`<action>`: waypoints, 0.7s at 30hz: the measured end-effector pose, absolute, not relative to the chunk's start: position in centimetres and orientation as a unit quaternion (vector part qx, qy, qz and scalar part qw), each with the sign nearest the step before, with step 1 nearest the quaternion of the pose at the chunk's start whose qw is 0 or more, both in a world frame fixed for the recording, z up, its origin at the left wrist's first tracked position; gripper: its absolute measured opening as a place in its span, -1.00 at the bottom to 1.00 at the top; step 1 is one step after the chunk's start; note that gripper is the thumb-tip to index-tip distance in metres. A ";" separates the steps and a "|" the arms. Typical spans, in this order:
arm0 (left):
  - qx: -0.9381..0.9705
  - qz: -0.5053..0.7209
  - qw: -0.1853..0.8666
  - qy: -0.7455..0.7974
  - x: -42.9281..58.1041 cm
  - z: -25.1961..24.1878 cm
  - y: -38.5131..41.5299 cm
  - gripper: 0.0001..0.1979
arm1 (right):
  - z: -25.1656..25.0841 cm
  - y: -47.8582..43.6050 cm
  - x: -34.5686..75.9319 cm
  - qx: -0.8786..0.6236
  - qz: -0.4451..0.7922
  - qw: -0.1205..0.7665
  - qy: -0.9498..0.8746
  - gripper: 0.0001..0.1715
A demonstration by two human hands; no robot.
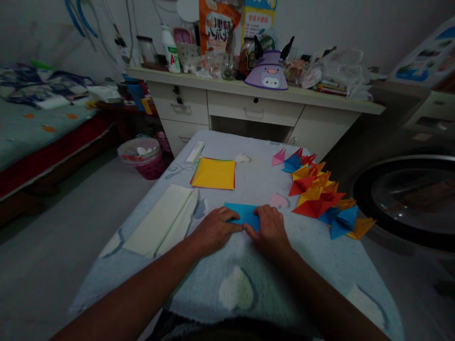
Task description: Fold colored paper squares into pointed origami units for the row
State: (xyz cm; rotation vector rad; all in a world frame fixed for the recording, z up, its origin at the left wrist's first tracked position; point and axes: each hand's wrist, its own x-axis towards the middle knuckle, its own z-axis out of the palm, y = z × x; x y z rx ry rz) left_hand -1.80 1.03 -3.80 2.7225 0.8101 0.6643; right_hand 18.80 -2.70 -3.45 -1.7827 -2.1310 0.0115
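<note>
A blue sheet of origami paper [245, 215], which looks folded into a rectangle, lies on the cloth-covered table in front of me. My left hand [218, 229] holds its left end, thumb along the near edge and fingers on top. At the right end, my right hand [269, 229] grips the paper the same way, fingers curled over it. The thumb tips nearly meet at the near edge. Beyond the left hand is a stack of square paper [215, 174] with a yellow sheet on top. Folded paper cranes [316, 194] in several colours crowd the table's right side.
A folded pale paper or cloth [159, 220] lies left of my hands. Farther back are a small white box [195, 152] and a crumpled white scrap [242, 157]. A cluttered desk [231, 90] stands behind, a waste bin [144, 158] left, a washing machine [408, 199] right.
</note>
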 end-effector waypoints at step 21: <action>0.927 -0.004 -0.025 0.374 -2.9 -1.6 -2.9 -0.78 | -3.7 -2.8 24.5 -0.690 0.010 0.131 -0.712 -0.24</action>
